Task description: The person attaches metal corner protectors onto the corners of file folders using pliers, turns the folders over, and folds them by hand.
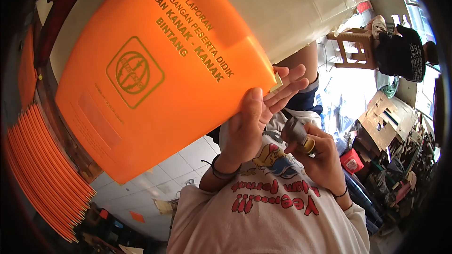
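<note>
An orange report folder cover with gold printed lettering and a round emblem fills the upper left of the view. My left hand grips its near edge, thumb on top and fingers beneath by the corner. A small cream-coloured flap shows at that corner. Closed around a short dark grey-brown tool with a yellow band, my right hand is in front of my shirt, apart from the cover. The tool's exact kind is unclear.
A neat stack of orange covers stands at the left. Beyond the cover is a pale work surface. Another person in dark clothing sits by a brown stool. Board scraps and a red container lie at right.
</note>
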{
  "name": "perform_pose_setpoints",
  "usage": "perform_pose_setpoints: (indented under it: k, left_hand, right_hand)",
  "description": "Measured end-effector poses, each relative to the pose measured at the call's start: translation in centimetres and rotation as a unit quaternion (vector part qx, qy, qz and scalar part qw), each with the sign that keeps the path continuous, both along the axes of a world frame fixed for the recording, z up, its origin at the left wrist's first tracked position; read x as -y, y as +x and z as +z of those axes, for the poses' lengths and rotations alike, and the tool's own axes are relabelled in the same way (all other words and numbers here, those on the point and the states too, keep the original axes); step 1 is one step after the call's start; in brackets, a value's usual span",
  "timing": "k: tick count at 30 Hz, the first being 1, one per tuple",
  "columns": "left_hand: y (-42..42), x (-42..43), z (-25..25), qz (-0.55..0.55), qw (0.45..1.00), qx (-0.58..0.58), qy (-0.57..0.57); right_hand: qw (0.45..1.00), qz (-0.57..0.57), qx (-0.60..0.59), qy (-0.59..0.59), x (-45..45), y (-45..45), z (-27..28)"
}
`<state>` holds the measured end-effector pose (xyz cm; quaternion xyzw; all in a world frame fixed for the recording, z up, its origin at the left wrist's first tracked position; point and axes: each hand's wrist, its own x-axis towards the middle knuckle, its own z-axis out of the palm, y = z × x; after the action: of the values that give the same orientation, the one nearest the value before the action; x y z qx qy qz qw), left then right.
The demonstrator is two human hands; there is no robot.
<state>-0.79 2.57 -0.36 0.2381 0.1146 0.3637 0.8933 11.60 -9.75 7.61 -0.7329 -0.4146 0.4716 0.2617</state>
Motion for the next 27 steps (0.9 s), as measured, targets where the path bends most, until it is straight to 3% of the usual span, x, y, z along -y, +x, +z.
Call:
perform_pose_setpoints:
  k: [6,9,11,18,27]
  left_hand:
    - [-0.1,-0.1,0.1,-0.001,1.000,-0.003,0.018]
    - [0.2,0.0,0.0,0.005,1.000,0.002,0.024]
    - [0.2,-0.1,-0.1,0.009,1.000,0.002,0.020]
    - [0.1,-0.2,0.1,0.012,1.000,-0.020,0.014]
    - [0.2,0.0,0.8,0.022,0.996,-0.080,-0.008]
  right_hand:
    - [0.997,-0.060,-0.016,-0.055,-0.4,-0.3,0.4]
    - [0.997,-0.040,-0.033,-0.048,0.1,0.2,0.2]
    - [0.999,0.006,0.016,-0.033,-0.2,0.4,0.1]
    - [0.994,-0.029,-0.105,-0.028,-0.5,0.3,-0.3]
    - [0.993,-0.041,-0.110,-0.012,-1.0,0.0,-0.1]
